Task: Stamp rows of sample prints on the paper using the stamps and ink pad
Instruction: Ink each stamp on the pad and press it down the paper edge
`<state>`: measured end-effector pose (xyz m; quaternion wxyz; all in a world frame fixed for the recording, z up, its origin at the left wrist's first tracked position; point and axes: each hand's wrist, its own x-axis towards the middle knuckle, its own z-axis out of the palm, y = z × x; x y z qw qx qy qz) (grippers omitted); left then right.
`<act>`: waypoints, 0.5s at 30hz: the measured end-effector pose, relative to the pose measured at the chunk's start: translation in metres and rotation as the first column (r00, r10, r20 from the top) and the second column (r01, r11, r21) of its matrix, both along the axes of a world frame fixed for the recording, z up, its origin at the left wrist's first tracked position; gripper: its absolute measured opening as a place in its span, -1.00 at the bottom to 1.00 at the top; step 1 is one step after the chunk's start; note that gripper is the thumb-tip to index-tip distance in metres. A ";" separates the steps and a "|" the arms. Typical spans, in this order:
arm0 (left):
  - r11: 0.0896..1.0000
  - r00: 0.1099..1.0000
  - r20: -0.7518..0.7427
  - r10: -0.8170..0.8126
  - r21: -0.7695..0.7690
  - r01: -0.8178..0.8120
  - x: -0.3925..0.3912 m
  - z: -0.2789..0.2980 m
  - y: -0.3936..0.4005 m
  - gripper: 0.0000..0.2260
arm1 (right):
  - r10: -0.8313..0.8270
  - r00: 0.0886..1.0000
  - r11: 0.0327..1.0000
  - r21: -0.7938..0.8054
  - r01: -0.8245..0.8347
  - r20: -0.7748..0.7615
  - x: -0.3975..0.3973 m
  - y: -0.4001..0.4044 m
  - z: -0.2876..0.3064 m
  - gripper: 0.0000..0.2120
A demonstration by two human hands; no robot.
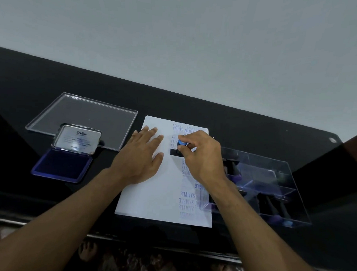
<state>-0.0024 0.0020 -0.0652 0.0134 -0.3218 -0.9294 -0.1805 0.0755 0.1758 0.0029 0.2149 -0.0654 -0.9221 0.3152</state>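
Right hand [201, 154] pinches the blue-topped black stamp [178, 148] onto the white printed paper sheet [150, 195]; left hand [140, 156] lies flat, fingers straight, on it.

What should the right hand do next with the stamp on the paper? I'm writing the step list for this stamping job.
Probably lift the stamp straight up. The right hand pinches its blue knob and its black base sits on the paper within the column of prints, while the left hand lies flat on the sheet, steadying it. The ink pad lies open for re-inking.
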 end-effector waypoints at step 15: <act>1.000 1.000 -0.016 -0.011 0.023 0.012 -0.002 -0.007 -0.001 -0.35 | 0.040 0.999 0.997 0.068 -0.041 0.026 -0.001 -0.004 -0.002 -0.79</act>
